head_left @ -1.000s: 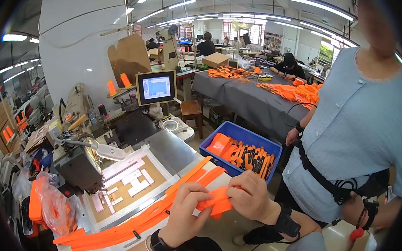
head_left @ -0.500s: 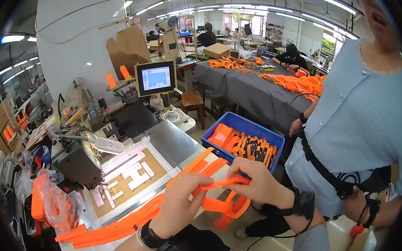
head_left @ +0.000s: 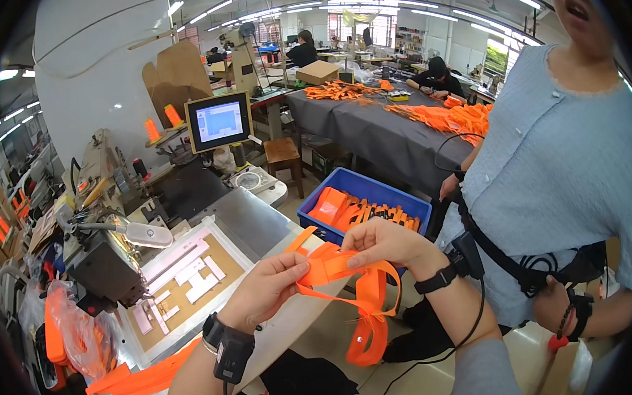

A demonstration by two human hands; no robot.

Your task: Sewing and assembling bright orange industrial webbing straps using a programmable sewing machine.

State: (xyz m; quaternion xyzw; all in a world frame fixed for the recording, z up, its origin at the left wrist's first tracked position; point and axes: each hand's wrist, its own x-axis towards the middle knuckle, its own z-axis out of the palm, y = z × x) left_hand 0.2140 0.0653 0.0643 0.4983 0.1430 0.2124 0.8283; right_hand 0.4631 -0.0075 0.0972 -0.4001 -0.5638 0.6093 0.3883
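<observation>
Between both hands I hold an orange webbing strap (head_left: 325, 271), its wide flat part facing up. My left hand (head_left: 270, 283) pinches its left end between thumb and fingers. My right hand (head_left: 384, 245) is closed on the strap's right side, fingertips on its upper edge. Loops of the same orange webbing hang below the hands, down past the table edge. More orange strips (head_left: 146, 378) lie on the white table (head_left: 285, 337) near my left forearm, which hides part of them.
A blue bin (head_left: 418, 209) of orange and black pieces stands beyond my hands. A sewing machine head (head_left: 103, 272) and a template board (head_left: 184, 289) are on the left. A person in light blue (head_left: 545, 162) stands close on the right. Behind is a grey-covered table (head_left: 355, 126) with orange pieces.
The strap has turned from a narrow edge to its flat side between my hands, and more loops now hang below. My view has shifted slightly to the right.
</observation>
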